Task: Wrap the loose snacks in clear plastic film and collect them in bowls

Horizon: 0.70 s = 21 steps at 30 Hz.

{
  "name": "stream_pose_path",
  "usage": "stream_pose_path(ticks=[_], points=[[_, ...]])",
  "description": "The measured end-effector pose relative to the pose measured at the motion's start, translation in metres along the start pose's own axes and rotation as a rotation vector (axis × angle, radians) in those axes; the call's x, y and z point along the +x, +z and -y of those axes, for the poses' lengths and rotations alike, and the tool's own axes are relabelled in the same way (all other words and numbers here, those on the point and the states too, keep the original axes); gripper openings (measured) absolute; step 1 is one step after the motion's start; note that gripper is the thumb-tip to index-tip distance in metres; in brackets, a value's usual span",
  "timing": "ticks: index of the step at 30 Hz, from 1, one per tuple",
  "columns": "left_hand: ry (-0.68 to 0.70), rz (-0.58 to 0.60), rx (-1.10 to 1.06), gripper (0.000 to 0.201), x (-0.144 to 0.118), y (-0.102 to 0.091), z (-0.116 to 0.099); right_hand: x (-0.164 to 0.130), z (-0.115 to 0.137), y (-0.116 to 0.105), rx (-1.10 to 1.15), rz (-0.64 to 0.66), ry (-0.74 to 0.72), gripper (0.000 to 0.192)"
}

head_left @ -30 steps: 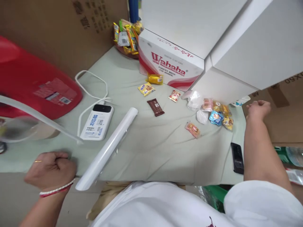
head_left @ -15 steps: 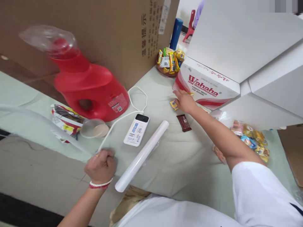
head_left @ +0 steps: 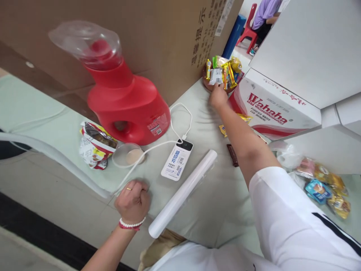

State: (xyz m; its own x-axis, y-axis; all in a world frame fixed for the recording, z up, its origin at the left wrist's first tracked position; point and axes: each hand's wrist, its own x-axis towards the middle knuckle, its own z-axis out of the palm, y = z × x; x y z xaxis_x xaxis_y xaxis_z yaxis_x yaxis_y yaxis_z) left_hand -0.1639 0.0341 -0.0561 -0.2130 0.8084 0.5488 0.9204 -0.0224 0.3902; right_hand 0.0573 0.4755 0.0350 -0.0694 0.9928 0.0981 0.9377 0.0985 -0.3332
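My right hand (head_left: 219,97) reaches to the front of a brown bowl (head_left: 208,86) of wrapped snacks. Its fingers are drawn together against the lower edge of a silver snack packet (head_left: 216,76); what they grip, if anything, is hidden. Under that forearm lie a yellow packet (head_left: 223,130) and a dark brown wrapped bar (head_left: 232,155), partly covered. My left hand (head_left: 133,201) rests as a fist at the table's edge, beside a white cable (head_left: 130,171). Near it are a white power bank (head_left: 177,160) and a white roll (head_left: 183,194).
A red jug (head_left: 129,101) stands at left against a large cardboard box (head_left: 158,41), near an opened snack bag (head_left: 97,145) and a clear plastic lid (head_left: 120,156). A Wahaha carton (head_left: 270,109) and several wrapped snacks (head_left: 318,190) are at right. A person sits behind.
My right hand has moved from the yellow packet beside the carton to the snack bowl. My left fist stays at the table's edge. The view has shifted, showing more of the seated person.
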Motion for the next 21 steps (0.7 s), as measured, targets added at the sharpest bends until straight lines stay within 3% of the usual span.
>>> stream_pose_path(ticks=[8,14,18,21], points=[[0.038,-0.016,0.005,0.019,0.001,0.003,0.006,-0.086,-0.002,-0.018,-0.099,0.023,-0.136,0.039],[0.023,-0.08,-0.037,0.013,0.002,0.011,0.017,-0.16,-0.023,-0.032,-0.11,0.003,-0.407,0.033],[-0.067,-0.061,-0.037,0.01,0.004,0.015,0.017,-0.22,-0.039,-0.044,0.089,-0.094,-0.371,0.032],[-0.14,-0.019,-0.048,0.008,0.008,0.013,0.014,-0.263,-0.061,-0.06,0.341,-0.228,-0.265,0.025]])
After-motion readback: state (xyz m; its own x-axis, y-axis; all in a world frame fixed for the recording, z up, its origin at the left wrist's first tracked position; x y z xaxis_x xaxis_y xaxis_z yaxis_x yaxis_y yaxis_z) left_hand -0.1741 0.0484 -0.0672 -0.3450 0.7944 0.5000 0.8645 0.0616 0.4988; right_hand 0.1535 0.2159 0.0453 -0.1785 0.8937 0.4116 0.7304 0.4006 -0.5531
